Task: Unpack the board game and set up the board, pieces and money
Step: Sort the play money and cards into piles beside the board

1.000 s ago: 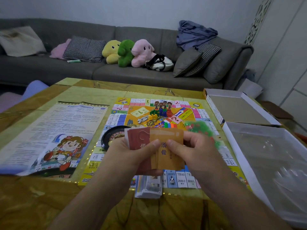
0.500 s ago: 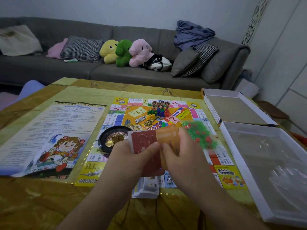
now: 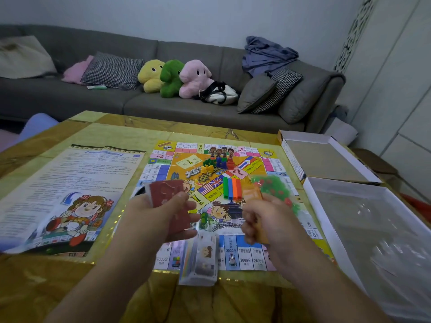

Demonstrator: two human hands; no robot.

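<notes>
table (image 3: 98, 127): yellow cloth over it, everything sits on this
rules sheet (image 3: 77, 183): spread flat along the left side
game board (image 3: 275, 173): laid open mid-table, near edge close to us
box halves (image 3: 326, 159): both on the right edge
money pack (image 3: 200, 259): wrapped, lying on the board's near edge
left hand (image 3: 163, 213): we've got the red cards (image 3: 168, 194) gripped
right hand (image 3: 263, 220): fingers curled round the orange cards (image 3: 251, 194)
</notes>
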